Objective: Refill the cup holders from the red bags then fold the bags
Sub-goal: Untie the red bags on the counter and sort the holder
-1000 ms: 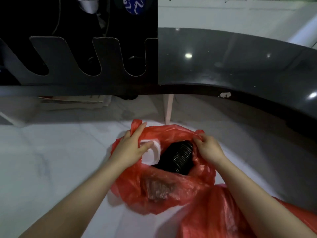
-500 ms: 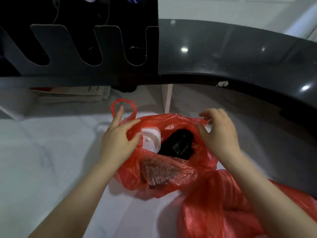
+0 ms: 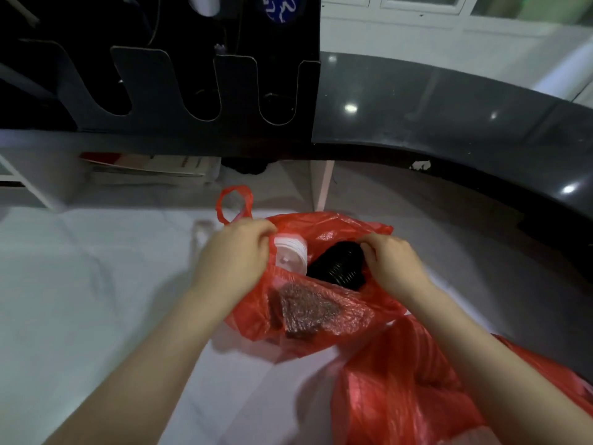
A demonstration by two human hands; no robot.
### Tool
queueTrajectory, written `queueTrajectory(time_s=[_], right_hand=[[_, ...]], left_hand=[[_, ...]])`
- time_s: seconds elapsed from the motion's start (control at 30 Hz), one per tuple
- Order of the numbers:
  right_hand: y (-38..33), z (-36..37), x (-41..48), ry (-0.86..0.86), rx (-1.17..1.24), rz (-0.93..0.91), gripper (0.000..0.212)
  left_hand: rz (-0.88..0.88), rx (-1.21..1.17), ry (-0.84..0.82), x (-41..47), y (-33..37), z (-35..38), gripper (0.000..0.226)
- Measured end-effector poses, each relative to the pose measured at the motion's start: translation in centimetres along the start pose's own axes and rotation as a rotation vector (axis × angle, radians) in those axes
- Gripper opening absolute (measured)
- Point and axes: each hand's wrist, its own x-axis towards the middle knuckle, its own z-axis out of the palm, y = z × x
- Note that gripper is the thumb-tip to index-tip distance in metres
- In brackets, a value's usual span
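Both hands were on the open red bag (image 3: 321, 319). The left hand (image 3: 234, 252) was curled, with fingers and thumb pinching the rim on the left side of the mouth, just beside a white stack of lids (image 3: 290, 256) inside. The right hand (image 3: 394, 268) was curled too and pinched the rim on the right side, just beside a black ribbed stack (image 3: 340, 268) that lay tilted next to the white one. A handle loop (image 3: 236, 200) stood up behind the left hand. Something brownish showed through the bag's front wall, and we could not tell what it was. The bag sat on the white surface (image 3: 80, 284), towards its far edge, below the dark counter (image 3: 449, 117). A second red bag (image 3: 401, 380) lay crumpled at the near right, touching the first. On the counter's left end we saw the black cup holder (image 3: 179, 85), its U-shaped slots facing us.
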Motion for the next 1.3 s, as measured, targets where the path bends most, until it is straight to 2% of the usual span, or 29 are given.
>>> queueTrajectory(time_s=[0.2, 0.33, 0.43, 0.5, 0.6, 0.7, 0.8, 0.97, 1.03, 1.1, 1.17, 1.3], right_hand=[[-0.2, 0.5, 0.3, -0.123, -0.073, 0.072, 0.026], [0.0, 0.6, 0.1, -0.110, -0.008, 0.138, 0.032], [0.2, 0.8, 0.0, -0.149, 0.024, 0.167, 0.048], [0.3, 0.8, 0.0, -0.188, 0.074, 0.172, 0.063], [0.4, 0.7, -0.1, -0.285, 0.096, 0.188, 0.080], [0.5, 0.8, -0.4, -0.361, 0.141, 0.195, 0.085], [0.8, 1.4, -0.9, -0.314, 0.185, 0.227, 0.087], [0.9, 2.1, -1.1, -0.260, 0.213, 0.259, 0.080], [0.8, 2.3, -1.2, -0.250, 0.217, 0.260, 0.080], [0.9, 2.5, -1.2, -0.238, 0.223, 0.264, 0.080], [0.9, 2.6, -1.3, -0.228, 0.239, 0.274, 0.082], [1.0, 2.9, -1.5, -0.212, 0.290, 0.266, 0.078]], left_hand=[[0.130, -0.062, -0.282, 0.2, 1.3, 4.5, 0.025], [0.012, 0.010, -0.517, 0.5, 0.7, 5.6, 0.018], [0.003, 0.126, -0.667, -0.1, 0.3, 5.7, 0.040], [-0.007, 0.200, -0.720, -0.9, 0.3, 6.2, 0.044], [-0.038, 0.238, -0.682, -1.8, 0.3, 7.1, 0.040], [-0.069, 0.221, -0.619, -2.1, 0.2, 7.3, 0.057], [-0.080, 0.231, -0.537, -2.5, 0.1, 7.2, 0.063], [-0.137, 0.380, -0.454, -2.9, -0.3, 7.1, 0.066], [-0.139, 0.368, -0.471, -2.8, -0.8, 7.0, 0.054], [-0.121, 0.275, -0.473, -2.7, -1.4, 7.0, 0.031], [-0.122, 0.162, -0.422, -2.8, -2.2, 6.9, 0.017], [-0.190, -0.049, -0.277, -3.2, -2.7, 7.4, 0.019]])
